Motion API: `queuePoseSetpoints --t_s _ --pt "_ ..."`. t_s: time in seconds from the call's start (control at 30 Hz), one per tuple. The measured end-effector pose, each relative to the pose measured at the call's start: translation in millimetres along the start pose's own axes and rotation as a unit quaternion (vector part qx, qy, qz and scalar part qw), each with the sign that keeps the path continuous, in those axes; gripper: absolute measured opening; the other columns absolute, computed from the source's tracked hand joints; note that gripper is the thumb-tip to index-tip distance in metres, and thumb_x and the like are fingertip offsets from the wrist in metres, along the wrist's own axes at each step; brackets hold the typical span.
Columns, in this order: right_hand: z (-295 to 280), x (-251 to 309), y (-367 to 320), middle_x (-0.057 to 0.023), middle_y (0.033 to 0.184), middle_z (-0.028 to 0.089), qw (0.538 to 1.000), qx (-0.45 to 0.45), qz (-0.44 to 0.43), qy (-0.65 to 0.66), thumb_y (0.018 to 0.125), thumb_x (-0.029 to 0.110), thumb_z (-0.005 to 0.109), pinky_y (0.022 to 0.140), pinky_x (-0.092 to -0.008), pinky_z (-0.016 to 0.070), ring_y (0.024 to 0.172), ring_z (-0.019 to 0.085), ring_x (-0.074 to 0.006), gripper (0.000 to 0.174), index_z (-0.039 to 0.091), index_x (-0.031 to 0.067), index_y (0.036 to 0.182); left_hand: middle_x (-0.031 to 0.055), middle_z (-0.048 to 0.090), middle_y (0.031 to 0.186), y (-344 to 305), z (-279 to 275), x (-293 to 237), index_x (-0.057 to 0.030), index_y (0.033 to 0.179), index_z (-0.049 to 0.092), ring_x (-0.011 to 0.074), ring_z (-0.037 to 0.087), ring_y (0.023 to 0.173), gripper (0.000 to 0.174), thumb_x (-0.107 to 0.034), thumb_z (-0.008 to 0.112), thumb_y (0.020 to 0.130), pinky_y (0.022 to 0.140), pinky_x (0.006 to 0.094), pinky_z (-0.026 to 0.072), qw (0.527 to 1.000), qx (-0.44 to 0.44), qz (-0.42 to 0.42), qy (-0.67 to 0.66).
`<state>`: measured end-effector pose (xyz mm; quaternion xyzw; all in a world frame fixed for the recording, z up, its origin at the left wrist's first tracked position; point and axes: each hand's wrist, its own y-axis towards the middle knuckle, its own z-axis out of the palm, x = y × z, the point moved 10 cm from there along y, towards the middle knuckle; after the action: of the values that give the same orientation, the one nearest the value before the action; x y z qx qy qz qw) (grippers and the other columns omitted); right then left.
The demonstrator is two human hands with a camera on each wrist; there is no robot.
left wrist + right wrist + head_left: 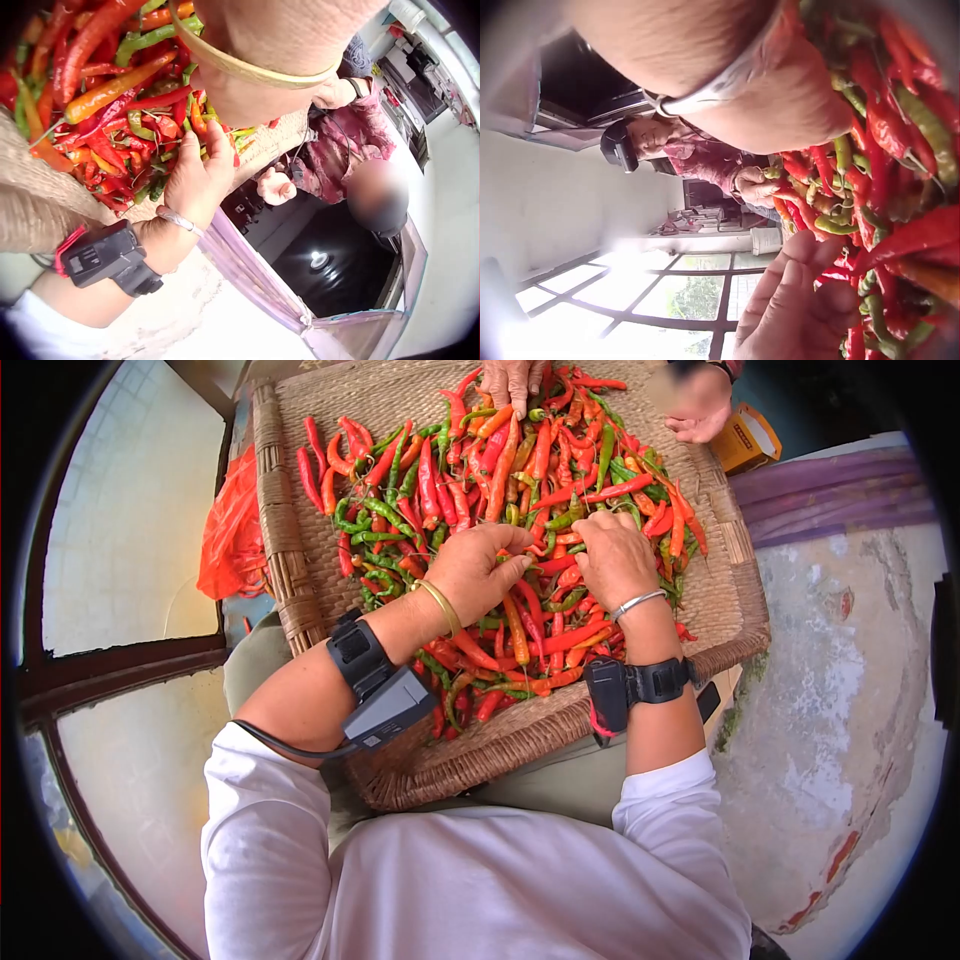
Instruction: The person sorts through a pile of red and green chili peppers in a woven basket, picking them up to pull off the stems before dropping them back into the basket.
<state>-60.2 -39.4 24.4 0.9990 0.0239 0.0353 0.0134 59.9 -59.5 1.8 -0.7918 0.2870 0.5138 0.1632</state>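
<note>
Red, orange and green chili peppers (440,485) lie heaped in a woven basket tray (420,765) across the person's lap. The left hand (480,575), with a gold bangle, reaches into the middle of the heap. Its thumb and fingers bend close together beside the red chilies in the right wrist view; I cannot tell whether they pinch one. To its right, the right hand (615,560), with a silver bangle, reaches down at the chilies. In the left wrist view its thumb and forefinger (217,139) extend apart, with no chili visible between them.
Across the tray, another person's hand (512,382) touches the chilies; their other hand (700,408) is near the far right rim. A red plastic bag (232,530) hangs left of the tray, and a yellow box (750,440) stands at right. Both forearms carry black wrist cameras (605,695).
</note>
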Motion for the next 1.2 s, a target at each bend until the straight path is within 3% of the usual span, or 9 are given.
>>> queuePoseSetpoints --t_s 0.23,0.33,0.4,0.47,0.53,0.67,0.97,1.13,1.2 --pt "15.3 -3.0 2.4 -0.0077 0.106 0.050 0.987 0.124 0.052 -0.094 0.069 0.014 0.062 0.088 -0.0391 0.0361 0.104 0.043 -0.0258 0.029 0.060 0.0084 0.098 0.0163 0.061 0.086 -1.2 2.7 -1.0 0.0014 0.094 0.059 0.0283 0.059 0.082 0.022 -0.012 0.060 0.076 0.072 0.0340 0.0464 1.000 0.014 -0.006 -0.023" --pt "14.6 0.3 2.8 -0.0085 0.103 0.050 0.992 0.066 0.018 -0.111 0.070 0.016 0.062 0.088 -0.0399 0.0350 0.103 0.044 -0.0261 0.028 0.061 0.0085 0.096 0.0159 0.061 0.085 -1.3 7.2 1.7 0.0005 0.093 0.059 0.0283 0.059 0.081 0.022 -0.012 0.060 0.076 0.071 0.0343 0.0465 0.999 0.029 -0.006 -0.021" --pt "18.0 -2.1 2.4 -0.0085 0.102 0.050 0.994 0.026 0.002 -0.104 0.070 0.016 0.061 0.088 -0.0401 0.0346 0.103 0.044 -0.0258 0.025 0.062 0.0088 0.094 0.0102 0.062 0.083 -1.5 11.8 -2.9 -0.0005 0.097 0.058 0.0178 0.060 0.074 0.020 -0.008 0.057 0.079 0.066 0.0287 0.0477 0.999 0.037 0.033 0.007" --pt "13.3 -3.0 2.1 -0.0085 0.100 0.050 0.995 -0.016 -0.015 -0.100 0.070 0.017 0.061 0.088 -0.0403 0.0343 0.103 0.044 -0.0255 0.023 0.062 0.0091 0.091 0.0109 0.062 0.084 -1.7 14.6 -5.8 -0.0004 0.096 0.058 0.0196 0.060 0.076 0.019 -0.008 0.058 0.079 0.068 0.0292 0.0476 0.998 0.056 0.033 0.017" --pt "24.6 -6.4 3.9 -0.0082 0.098 0.053 0.992 0.087 0.012 -0.095 0.071 0.017 0.060 0.086 -0.0408 0.0360 0.100 0.046 -0.0251 0.016 0.062 0.0095 0.085 0.0117 0.062 0.085 -2.8 18.2 -5.9 -0.0003 0.095 0.059 0.0215 0.061 0.079 0.018 -0.007 0.058 0.078 0.070 0.0297 0.0476 0.997 0.071 0.032 0.028" --pt "26.5 -7.9 1.7 -0.0090 0.090 0.055 0.988 0.127 0.028 -0.086 0.071 0.017 0.059 0.081 -0.0404 0.0390 0.096 0.049 -0.0256 0.013 0.061 0.0084 0.080 0.0137 0.060 0.080 -3.6 16.0 -7.2 -0.0017 0.089 0.060 0.0281 0.059 0.078 0.017 -0.009 0.058 0.074 0.069 0.0340 0.0467 0.997 0.055 0.045 -0.003" --pt "-12.5 17.4 -8.4 -0.0124 0.077 0.057 0.990 0.085 -0.034 0.108 0.072 0.016 0.060 0.064 -0.0375 0.0444 0.071 0.056 -0.0292 0.015 0.058 0.0031 0.079 0.0142 0.058 0.085 -9.6 7.0 -27.3 -0.0037 0.099 0.055 0.0311 0.056 0.086 0.026 -0.015 0.060 0.075 0.071 0.0371 0.0465 0.988 -0.003 0.131 0.086" --pt "-14.1 29.8 -5.9 -0.0091 0.076 0.057 0.936 0.062 -0.051 0.344 0.071 0.010 0.064 0.062 -0.0287 0.0442 0.067 0.056 -0.0193 0.014 0.060 0.0013 0.082 0.0113 0.057 0.081 -6.3 10.5 -27.2 -0.0010 0.098 0.055 0.0237 0.058 0.074 0.022 -0.010 0.059 0.079 0.066 0.0296 0.0469 0.990 0.029 0.124 0.065" --pt "-20.4 26.7 -3.4 -0.0074 0.077 0.058 0.932 0.040 -0.052 0.356 0.074 0.009 0.062 0.064 -0.0272 0.0436 0.070 0.055 -0.0160 0.014 0.059 -0.0003 0.083 0.0053 0.056 0.076 -2.7 15.3 -2.9 -0.0004 0.097 0.055 0.0119 0.056 0.065 0.019 -0.014 0.054 0.084 0.059 0.0243 0.0461 0.995 0.082 -0.030 -0.046"
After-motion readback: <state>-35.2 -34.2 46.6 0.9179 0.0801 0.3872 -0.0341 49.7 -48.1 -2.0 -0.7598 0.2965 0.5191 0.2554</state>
